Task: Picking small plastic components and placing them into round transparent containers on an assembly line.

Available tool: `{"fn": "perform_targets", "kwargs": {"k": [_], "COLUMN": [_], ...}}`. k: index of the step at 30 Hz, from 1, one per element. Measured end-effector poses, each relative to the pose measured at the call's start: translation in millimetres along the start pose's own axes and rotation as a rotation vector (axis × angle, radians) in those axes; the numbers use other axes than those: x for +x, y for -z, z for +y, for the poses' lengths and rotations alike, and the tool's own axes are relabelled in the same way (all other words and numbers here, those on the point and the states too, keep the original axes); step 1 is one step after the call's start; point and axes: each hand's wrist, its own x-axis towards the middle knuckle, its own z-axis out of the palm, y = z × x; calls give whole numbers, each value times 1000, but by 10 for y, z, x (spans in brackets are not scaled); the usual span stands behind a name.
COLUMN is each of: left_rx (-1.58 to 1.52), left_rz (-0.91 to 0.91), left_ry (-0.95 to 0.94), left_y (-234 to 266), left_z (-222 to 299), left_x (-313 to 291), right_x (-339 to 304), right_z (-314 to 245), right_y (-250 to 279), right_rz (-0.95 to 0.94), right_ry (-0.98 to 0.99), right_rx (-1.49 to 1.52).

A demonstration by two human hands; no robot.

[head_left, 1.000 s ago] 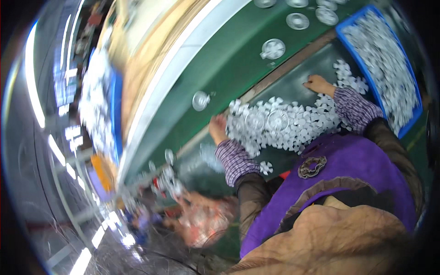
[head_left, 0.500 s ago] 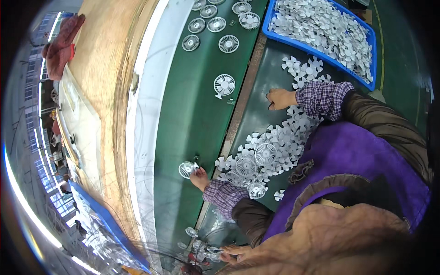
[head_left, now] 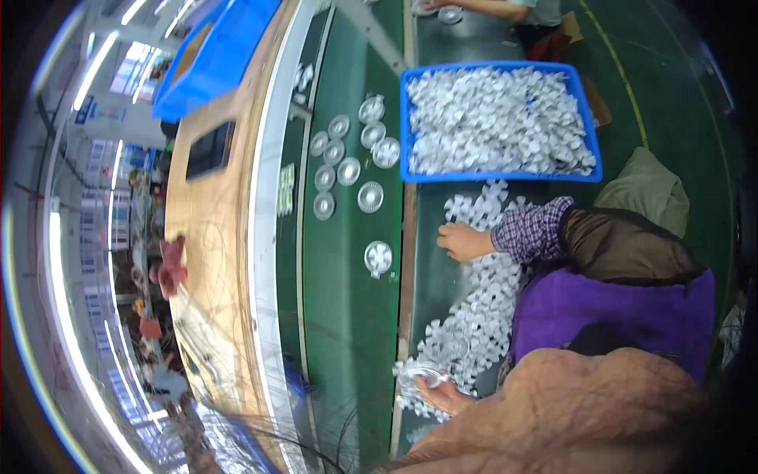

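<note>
My right hand (head_left: pixel 464 242), in a checked cuff, is above the dark worktop (head_left: pixel 430 292) beside a pile of white fan blades (head_left: pixel 470 316). Its fingers are curled together; whatever they may hold is hidden. Lower in the view, my left hand (head_left: pixel 446 396) grips a round, whitish fan grille (head_left: pixel 422 371) by its edge, over the near end of the pile. Another grille (head_left: pixel 455 346) lies on the blades. On the green belt (head_left: pixel 335 292), a grille with a blade fitted (head_left: pixel 378 259) lies across from my right hand.
A blue crate (head_left: pixel 407 126) heaped with fan blades stands beyond my right hand. Several grilles (head_left: pixel 348 171) lie farther along the belt. A wooden board (head_left: pixel 229 237) with a dark tablet (head_left: pixel 211 150) borders the belt. A co-worker's arm (head_left: pixel 482 8) reaches in at the top.
The view has swung, so the belt and crate appear lower. My left hand has moved from the belt back to the blade pile, with a grille in it. My right hand stays beside the pile.
</note>
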Motion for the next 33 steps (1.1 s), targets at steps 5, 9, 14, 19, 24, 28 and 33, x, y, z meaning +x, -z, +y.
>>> {"fn": "perform_targets", "kwargs": {"k": [5, 9, 14, 19, 24, 28, 33], "left_rx": [-1, 87, 103, 128, 224, 195, 153], "left_rz": [-277, -454, -391, -310, -318, -218, -215], "left_ry": [409, 350, 300, 337, 262, 182, 209], "left_y": [-178, -814, -967, -930, -799, -677, -791], "left_z": [-560, -454, -373, -308, -308, -359, -292], "left_x": [-110, -357, -455, -567, -779, -710, -526], "right_x": [8, 84, 321, 506, 301, 233, 464], "right_z": [318, 564, 578, 286, 147, 232, 276], "right_y": [227, 102, 119, -126, -896, -666, -207], "right_rz": [60, 30, 112, -117, -385, -229, -105], "right_ry": [-38, 1, 186, -17, -23, -9, -37], "right_rx": [-373, -421, -385, 67, 283, 156, -34]}}
